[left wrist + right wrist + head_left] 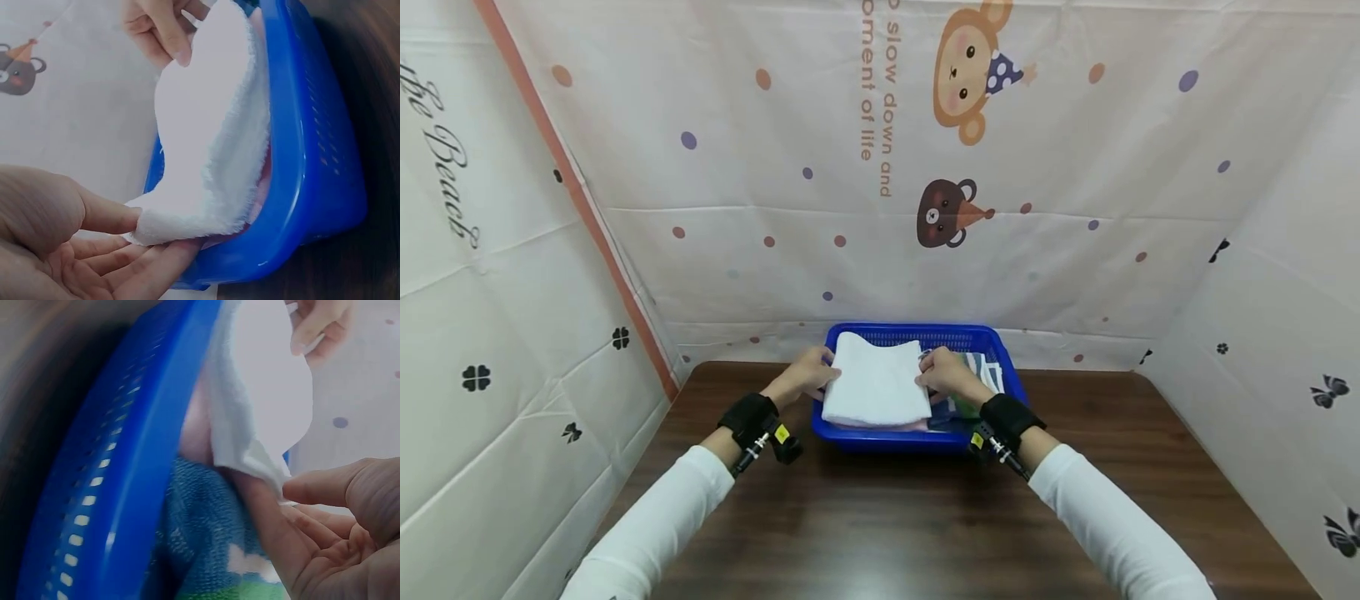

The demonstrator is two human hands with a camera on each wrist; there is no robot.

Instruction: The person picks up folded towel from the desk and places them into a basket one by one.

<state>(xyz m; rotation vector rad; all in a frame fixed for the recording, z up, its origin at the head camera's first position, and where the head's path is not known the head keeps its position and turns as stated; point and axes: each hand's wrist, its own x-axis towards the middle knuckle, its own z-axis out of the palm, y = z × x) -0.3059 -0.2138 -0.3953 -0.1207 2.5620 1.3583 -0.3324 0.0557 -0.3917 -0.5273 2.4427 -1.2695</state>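
White terry towel (874,379), folded, sits on top of the stack in the blue basket (880,437). My left hand (810,371) pinches its left edge, my right hand (943,372) its right edge. Risk, I judge: uneven grip lets the fold sag open. Right wrist view alone shows the blue patterned cloth (209,540) underneath.

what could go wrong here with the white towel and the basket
The folded white towel is pinched only at its side edges by the left hand and right hand, so its middle may sag and the fold may open. It lies on other cloths in the blue basket, so one underneath might drag along. The basket itself may shift on the table.
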